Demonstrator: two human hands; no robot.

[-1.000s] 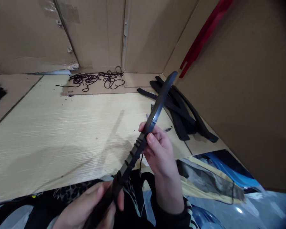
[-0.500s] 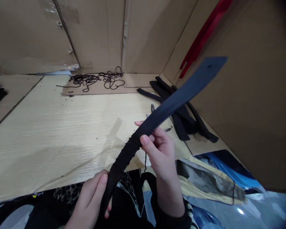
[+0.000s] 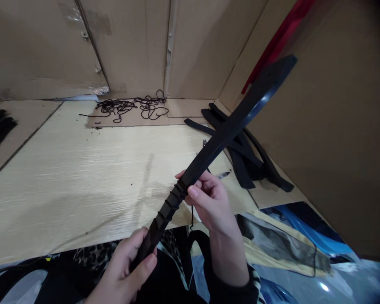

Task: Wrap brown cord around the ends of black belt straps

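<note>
Over the bench, left hand [image 3: 126,266] and right hand [image 3: 209,200] each grip the black strap [image 3: 221,135], hiding its lower end.

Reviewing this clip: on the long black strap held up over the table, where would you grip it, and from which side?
Probably the cord-wrapped section of the black strap, from below and beside, as the left hand and right hand do. The wrapping's ridges look less slippery; the flat, smooth upper end sticks out unsupported.

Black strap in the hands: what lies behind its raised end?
Behind the strap lie a pile of black strips on the table and a red piece against cardboard. The strap covers part of the pile.
</note>
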